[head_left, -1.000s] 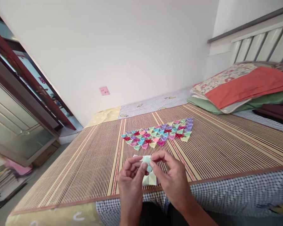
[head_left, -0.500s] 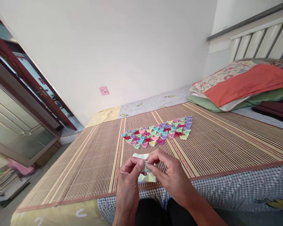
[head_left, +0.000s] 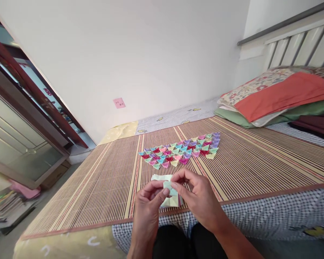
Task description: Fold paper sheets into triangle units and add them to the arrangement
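Observation:
A small pale green folded paper (head_left: 168,187) is pinched between both hands. My left hand (head_left: 148,203) holds its left side between thumb and fingers. On its right side, my right hand (head_left: 196,194) grips the edge with thumb and forefinger. Beneath the hands lies a stack of creased, pale square papers (head_left: 170,202), partly hidden by the fingers. Beyond it, several rows of small folded paper pieces (head_left: 178,151) in pink, red, purple, blue, green and yellow lie on the striped mat (head_left: 102,183).
Folded cloths and a red-orange pillow (head_left: 286,95) are piled at the right, near a white radiator (head_left: 299,46). A pink note (head_left: 119,103) is on the wall. At the left stand a glass-panelled door (head_left: 21,140) and a pile of papers or books (head_left: 7,208).
The small paper now shows a wider flat face between the fingers. My left thumb has moved slightly down and right, and my right hand has shifted a little to the right.

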Available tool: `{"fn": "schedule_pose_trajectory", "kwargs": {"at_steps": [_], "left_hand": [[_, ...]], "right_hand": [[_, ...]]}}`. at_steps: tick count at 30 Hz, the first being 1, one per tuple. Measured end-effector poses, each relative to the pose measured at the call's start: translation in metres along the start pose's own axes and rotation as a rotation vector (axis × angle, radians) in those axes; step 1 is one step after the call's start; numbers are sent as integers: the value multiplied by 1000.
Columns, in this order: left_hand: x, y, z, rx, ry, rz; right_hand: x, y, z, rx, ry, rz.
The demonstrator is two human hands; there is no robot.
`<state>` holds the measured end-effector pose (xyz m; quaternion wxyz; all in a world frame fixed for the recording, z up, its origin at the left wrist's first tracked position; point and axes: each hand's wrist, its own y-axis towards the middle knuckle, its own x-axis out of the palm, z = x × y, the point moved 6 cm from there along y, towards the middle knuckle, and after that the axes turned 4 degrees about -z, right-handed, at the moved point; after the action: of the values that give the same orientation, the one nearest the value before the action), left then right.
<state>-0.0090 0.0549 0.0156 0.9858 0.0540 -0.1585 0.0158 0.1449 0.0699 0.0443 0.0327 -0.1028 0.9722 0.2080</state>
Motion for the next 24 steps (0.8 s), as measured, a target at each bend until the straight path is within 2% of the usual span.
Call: {"fn": "schedule_pose_trajectory", "kwargs": {"at_steps": [4, 13, 19, 24], "left_hand": [[-4, 0, 2, 41, 26, 101], [5, -5, 12, 197, 223, 28], [1, -6, 12, 185, 163, 111], [2, -7, 16, 189, 165, 137]], "right_hand": [[1, 4, 1, -7, 6, -9], [-3, 2, 1, -47, -67, -95], [1, -1, -4, -96, -76, -111], [3, -1, -8, -141, -84, -78]]}}
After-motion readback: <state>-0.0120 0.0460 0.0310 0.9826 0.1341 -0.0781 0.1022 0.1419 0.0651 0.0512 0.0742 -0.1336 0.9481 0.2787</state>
